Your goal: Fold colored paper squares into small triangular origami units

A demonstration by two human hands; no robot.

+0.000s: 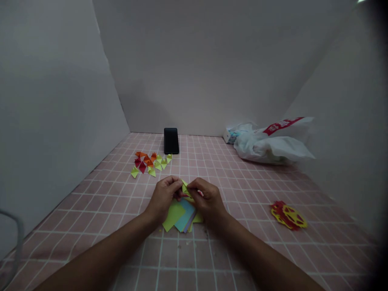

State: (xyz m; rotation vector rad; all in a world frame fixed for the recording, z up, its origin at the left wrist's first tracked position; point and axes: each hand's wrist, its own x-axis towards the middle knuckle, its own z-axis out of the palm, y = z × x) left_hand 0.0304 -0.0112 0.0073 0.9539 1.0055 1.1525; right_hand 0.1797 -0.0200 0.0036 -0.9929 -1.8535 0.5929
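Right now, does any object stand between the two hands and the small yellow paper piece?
Nothing visible does: the left hand and the right hand both pinch the yellow paper. The paper sheets lie below the hands, not in between.

Matt paper [173, 216], crinkled plastic bag [266, 148]

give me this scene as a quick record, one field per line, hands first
Left hand: pinching a small yellow-green paper
Right hand: fingers on the same paper
Below hands: fanned paper sheets
Beyond, leftward: small folded pieces, red, orange, yellow-green
Near back wall: black phone-like device
Back right: white plastic bag, patterned box
Right: red and yellow cut-outs
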